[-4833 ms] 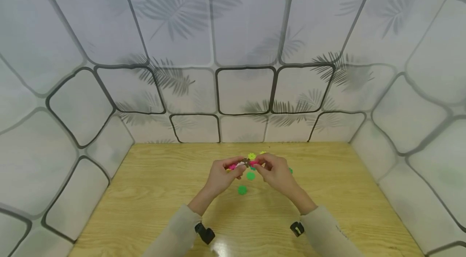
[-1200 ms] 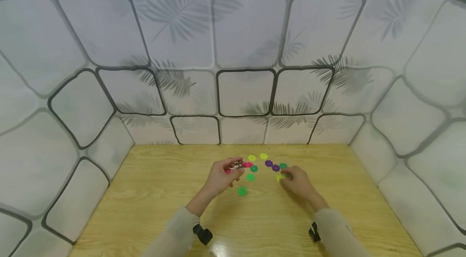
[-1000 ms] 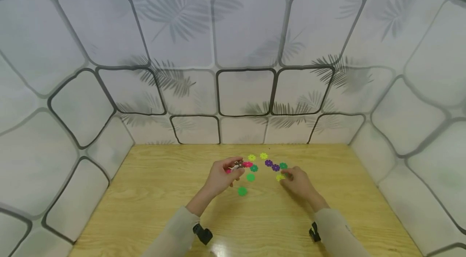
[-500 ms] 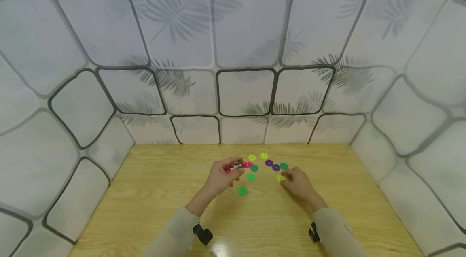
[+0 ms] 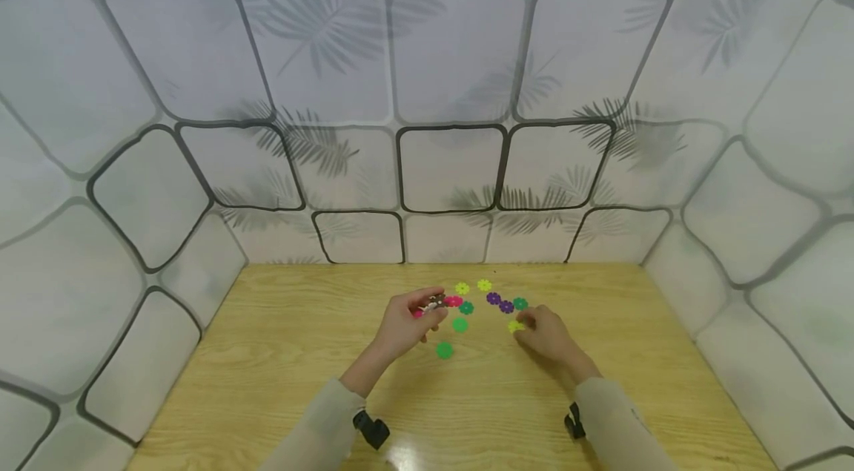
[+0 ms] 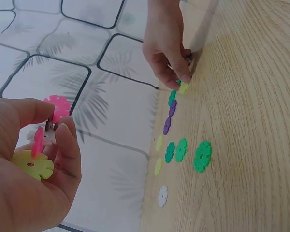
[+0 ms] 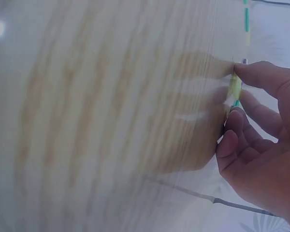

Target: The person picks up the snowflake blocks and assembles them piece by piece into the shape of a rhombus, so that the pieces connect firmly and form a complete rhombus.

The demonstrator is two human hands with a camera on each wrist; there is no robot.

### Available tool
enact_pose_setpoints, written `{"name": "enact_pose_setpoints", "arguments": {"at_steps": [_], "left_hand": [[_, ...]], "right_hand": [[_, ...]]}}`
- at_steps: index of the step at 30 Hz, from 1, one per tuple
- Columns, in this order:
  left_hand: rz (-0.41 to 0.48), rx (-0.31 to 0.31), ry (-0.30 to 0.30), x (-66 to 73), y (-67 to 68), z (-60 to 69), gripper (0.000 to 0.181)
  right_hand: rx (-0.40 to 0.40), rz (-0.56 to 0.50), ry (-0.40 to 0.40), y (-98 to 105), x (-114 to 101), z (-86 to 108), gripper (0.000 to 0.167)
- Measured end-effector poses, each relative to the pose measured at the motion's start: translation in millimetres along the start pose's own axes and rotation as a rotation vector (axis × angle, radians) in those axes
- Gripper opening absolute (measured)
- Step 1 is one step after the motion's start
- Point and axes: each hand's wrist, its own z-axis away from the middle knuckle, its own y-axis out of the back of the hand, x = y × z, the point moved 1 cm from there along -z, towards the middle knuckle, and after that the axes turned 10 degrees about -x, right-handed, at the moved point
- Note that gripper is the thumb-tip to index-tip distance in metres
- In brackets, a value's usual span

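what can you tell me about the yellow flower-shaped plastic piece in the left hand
The yellow flower-shaped, plastic-looking piece is thin and flat, with notches around its rim and a small hole at its centre. It sits tilted among the pieces held in the left hand, one face toward the left wrist camera. A bright pink, plastic-looking piece meets its upper edge, apparently slotted in. Whether the palm touches it isn't clear.

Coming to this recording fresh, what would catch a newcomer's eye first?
Probably the patterned wall, whose dark rounded outlines fill most of the head view. Next, the cluster of flower-shaped pieces in the left hand, with a bright pink piece standing out. Then the right hand, its fingers at a yellow piece on the wooden table.
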Motion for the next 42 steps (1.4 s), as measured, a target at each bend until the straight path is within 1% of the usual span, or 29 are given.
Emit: {"name": "enact_pose_setpoints", "arguments": {"at_steps": [8,11,15,19,21,25,28,30,36,42], "left_hand": [[-0.022,0.000,0.002,0.2,1.3,0.8,0.044],[-0.026,-0.001,0.001,1.3,1.9,1.6,0.044],[-0.028,0.000,0.006,1.4,2.3,2.3,0.044],[-0.033,-0.001,0.006,1.5,2.2,2.4,0.044],[-0.036,0.001,0.001,2.0,2.2,2.5,0.044],[-0.035,0.001,-0.010,3.6,2.6,3.1,0.043],[-0.031,0.001,-0.013,4.9,2.8,3.3,0.043],[-0.031,0.002,-0.011,5.6,2.7,3.3,0.043],[-0.038,0.005,-0.002,5.7,2.4,2.9,0.044],[-0.037,0.002,0.001,4.3,2.3,2.5,0.044]], "right_hand": [[0.020,-0.044,0.001,1,-2,0.4,0.028],[0.041,-0.068,0.019,1,-6,3.1,0.024],[0.091,-0.102,0.045,1,-10,5.1,0.020],[0.118,-0.121,0.042,1,-16,4.6,0.020],[0.115,-0.133,0.034,1,-20,4.1,0.020],[0.068,-0.231,0.037,5,-33,5.0,0.020],[0.036,-0.314,0.063,9,-43,5.9,0.021],[0.031,-0.339,0.083,11,-49,6.0,0.022],[0.031,-0.350,0.157,16,-64,6.8,0.030],[0.026,-0.382,0.222,21,-80,10.5,0.031]]}}
